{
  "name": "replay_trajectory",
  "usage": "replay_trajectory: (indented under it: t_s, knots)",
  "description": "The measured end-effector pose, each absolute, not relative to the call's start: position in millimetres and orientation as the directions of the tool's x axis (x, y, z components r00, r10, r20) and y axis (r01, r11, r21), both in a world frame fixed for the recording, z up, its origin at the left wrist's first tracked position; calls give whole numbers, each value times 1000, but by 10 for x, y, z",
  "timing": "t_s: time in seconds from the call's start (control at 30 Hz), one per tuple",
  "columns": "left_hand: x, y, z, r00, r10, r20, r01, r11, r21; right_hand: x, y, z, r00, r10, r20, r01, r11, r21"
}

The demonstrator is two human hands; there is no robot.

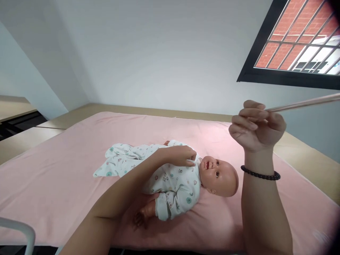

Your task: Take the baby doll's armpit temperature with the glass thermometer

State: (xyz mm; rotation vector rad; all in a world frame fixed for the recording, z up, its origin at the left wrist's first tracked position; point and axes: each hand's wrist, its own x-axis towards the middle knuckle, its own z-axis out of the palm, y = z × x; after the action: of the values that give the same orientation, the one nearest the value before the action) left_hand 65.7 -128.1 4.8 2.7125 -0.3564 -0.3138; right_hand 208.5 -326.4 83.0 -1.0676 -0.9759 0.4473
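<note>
A baby doll [221,177] lies face up, its head toward the right, dressed in a white patterned outfit [170,182]. Across its chest reaches my left hand [179,155]; the fingers are curled closed at the collar and seem to pinch the cloth there. Raised above the bed to the right of the doll's head is my right hand [257,125], with a dark beaded bracelet at the wrist. Its fingers are closed around one end of a thin, shiny, see-through rod or tube [305,103], which runs out past the right edge of view.
Under the doll a pink sheet [66,159] covers the bed, with a pale wooden edge [148,111] along the wall. A barred window [300,42] is at upper right. A white curved rail [23,226] stands at the lower left.
</note>
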Motion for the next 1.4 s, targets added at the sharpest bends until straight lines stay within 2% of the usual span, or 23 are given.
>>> replay_trajectory:
  t_s: [0.13,0.23,0.3,0.43,0.53,0.63,0.83,1.1,1.3,1.4]
  knots:
    - [768,-1165,-56,930,-325,-172,-171,-797,579,2198,-3321,837,552,747,372,286,249,-925]
    - [801,-1099,-86,922,-333,-198,-132,-751,647,2476,-3328,717,608,716,344,188,291,-938]
    - [809,-1076,-91,917,-339,-209,-118,-734,669,2730,-3317,554,642,713,280,159,234,-959]
    - [816,-1073,-100,929,-323,-179,-126,-733,669,3176,-3261,106,671,739,63,167,-67,-984]
    - [818,-1088,-110,937,-314,-154,-140,-740,657,3324,-3197,-223,634,772,-50,223,-245,-943]
    - [814,-1108,-115,937,-318,-143,-151,-741,655,3345,-3134,-479,604,790,-108,287,-342,-895]
    - [795,-1156,-107,941,-316,-123,-182,-777,603,3359,-3116,-783,590,799,-113,268,-326,-907]
    - [780,-1238,-108,948,-315,-48,-286,-906,312,3552,-3246,-1066,629,776,-51,85,-134,-987]
    - [811,-1218,-138,934,-355,-37,-337,-912,235,3657,-3267,-1203,674,738,-13,-7,-11,-1000]
    - [829,-1243,-176,939,-342,-27,-335,-932,140,3667,-3254,-1243,708,706,-9,-28,16,-999]
